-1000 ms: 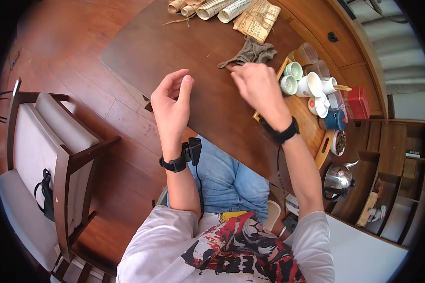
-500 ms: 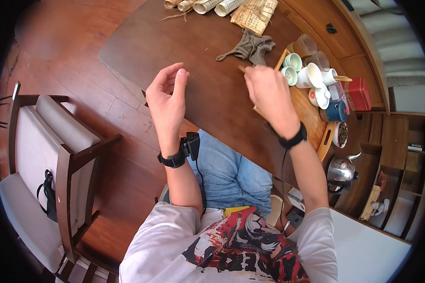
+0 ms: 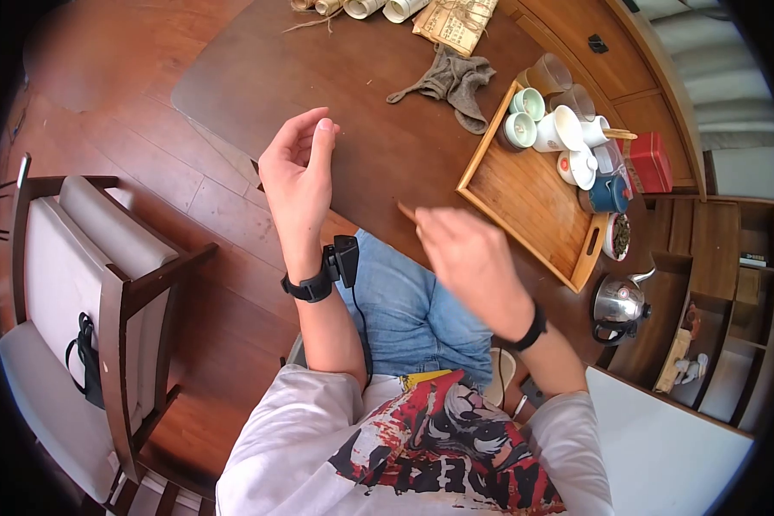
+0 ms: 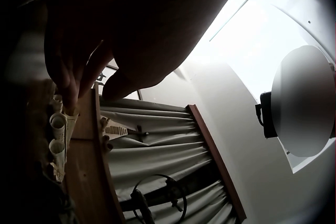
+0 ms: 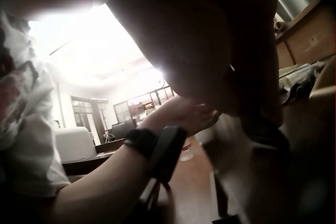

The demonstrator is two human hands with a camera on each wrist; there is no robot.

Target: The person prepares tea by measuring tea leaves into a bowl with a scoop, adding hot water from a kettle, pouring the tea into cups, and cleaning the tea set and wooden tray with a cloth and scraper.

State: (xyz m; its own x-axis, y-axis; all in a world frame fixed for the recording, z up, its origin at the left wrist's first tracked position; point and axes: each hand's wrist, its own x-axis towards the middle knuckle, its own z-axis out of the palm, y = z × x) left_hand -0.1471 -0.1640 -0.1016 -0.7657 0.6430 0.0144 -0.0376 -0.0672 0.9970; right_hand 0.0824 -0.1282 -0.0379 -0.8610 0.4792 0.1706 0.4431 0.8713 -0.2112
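My right hand is over the table's near edge, above the jeans. Its fingers pinch a slim brown thing, of which only a short end sticks out; I cannot tell its kind. In the right wrist view a dark rounded piece shows below the fingers. My left hand is raised over the near left edge of the table, fingers loosely bent, thumb up, nothing in it. A wooden tray lies right of the right hand, with pale green cups, a white pitcher and a blue teapot.
A crumpled grey cloth lies beyond the tray's left corner. Paper scrolls and a tied paper bundle are at the far edge. A steel kettle and a red tin stand at right. A chair is at left.
My right hand has drawn back from beside the cloth and cups toward the table's near edge, with the brown thing in its fingers. The left hand has shifted slightly left and away from the body.
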